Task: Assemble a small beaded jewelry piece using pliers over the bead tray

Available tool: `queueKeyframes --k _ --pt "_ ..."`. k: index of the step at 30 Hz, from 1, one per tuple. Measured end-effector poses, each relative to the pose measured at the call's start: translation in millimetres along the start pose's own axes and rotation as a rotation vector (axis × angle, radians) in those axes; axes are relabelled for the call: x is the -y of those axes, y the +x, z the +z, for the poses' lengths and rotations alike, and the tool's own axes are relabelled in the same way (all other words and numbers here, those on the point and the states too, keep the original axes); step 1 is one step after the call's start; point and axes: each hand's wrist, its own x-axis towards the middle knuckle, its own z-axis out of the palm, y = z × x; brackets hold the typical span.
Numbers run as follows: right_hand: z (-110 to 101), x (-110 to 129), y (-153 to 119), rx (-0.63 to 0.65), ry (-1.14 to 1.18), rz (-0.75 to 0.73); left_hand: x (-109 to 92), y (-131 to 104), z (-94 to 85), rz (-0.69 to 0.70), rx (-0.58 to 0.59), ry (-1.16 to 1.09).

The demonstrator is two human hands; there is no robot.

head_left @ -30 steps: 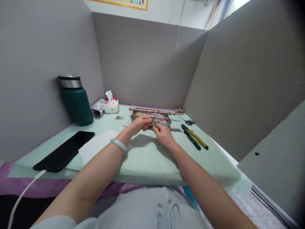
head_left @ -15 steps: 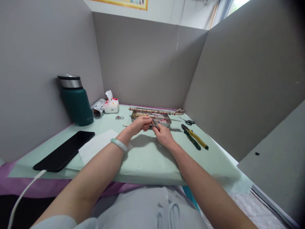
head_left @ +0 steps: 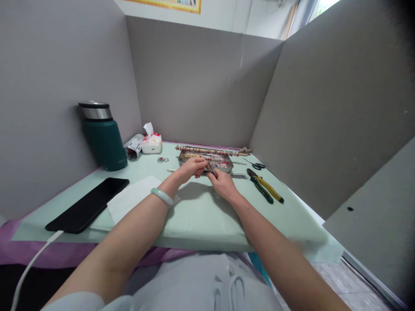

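Left hand (head_left: 193, 167): fingertips pinched together. Right hand (head_left: 223, 182): gripping slim dark metal tool (head_left: 212, 169); rectangular metal bead tray (head_left: 228, 163) beyond both.

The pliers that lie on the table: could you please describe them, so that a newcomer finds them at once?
Start with the table under its pale green cover, and look to the right of the person's right hand. There lie the pliers, nearer to the person than the scissors. Unlike the all-black scissors handles, theirs are one green, one yellow.
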Motion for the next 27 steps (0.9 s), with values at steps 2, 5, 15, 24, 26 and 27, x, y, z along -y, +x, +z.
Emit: queueKeyframes --k 2,5,15,24,26,27 --pt "-0.4 0.1 0.2 0.005 -0.008 0.005 -0.2 0.3 0.8 0.005 -0.014 0.024" --pt "-1.1 0.4 0.2 0.013 -0.011 0.010 0.5 1.1 1.1 0.020 -0.051 0.081" --pt "-0.4 1.2 -1.0 0.004 -0.008 -0.001 0.1 0.3 0.4 0.000 -0.021 0.021" --pt "-1.5 2.7 -1.2 0.021 0.000 0.007 -3.3 -2.9 2.3 0.021 -0.030 0.043" --pt "-2.1 3.4 -1.4 0.026 0.004 0.004 -4.2 -3.5 2.8 0.020 -0.034 0.049" --pt "-2.4 3.8 -1.6 0.028 0.004 0.004 -4.7 -3.8 3.1 0.019 -0.038 0.056"
